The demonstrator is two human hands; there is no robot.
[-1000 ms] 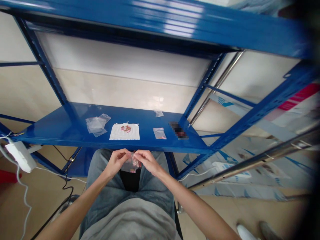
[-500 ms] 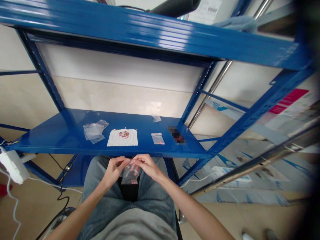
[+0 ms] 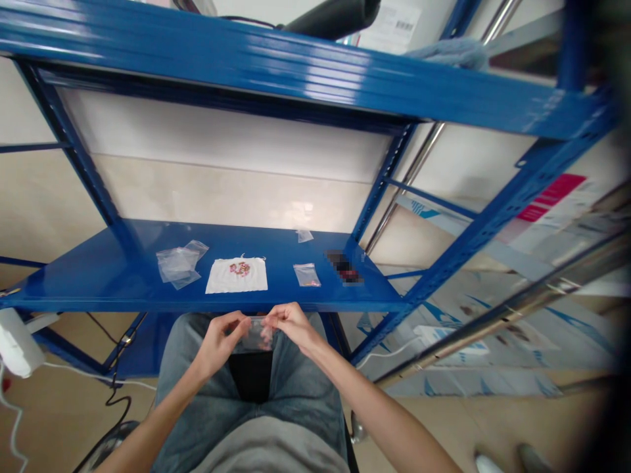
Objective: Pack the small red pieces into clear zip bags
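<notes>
A clear zip-lock bag hangs between my hands in front of the shelf edge, above my lap. My left hand pinches its upper left corner, and my right hand pinches the upper right. Small pinkish shapes show through the plastic; I cannot tell whether they are contents or fingers behind it. On the shelf just beyond lies a white cloth pouch with a ring of small pink and gold pieces on top. To its right rests a small zip-lock bag with a few coloured bits at the bottom.
Several flat clear bags overlap on the left of the blue shelf. A tiny clear bag lies near the back, a blurred dark item at right. An upper blue beam crosses overhead. A white power strip hangs at left.
My hands have moved slightly apart, drawing the bag's top edge straighter. The bag now appears shorter and flatter. The whole view has shifted a little.
</notes>
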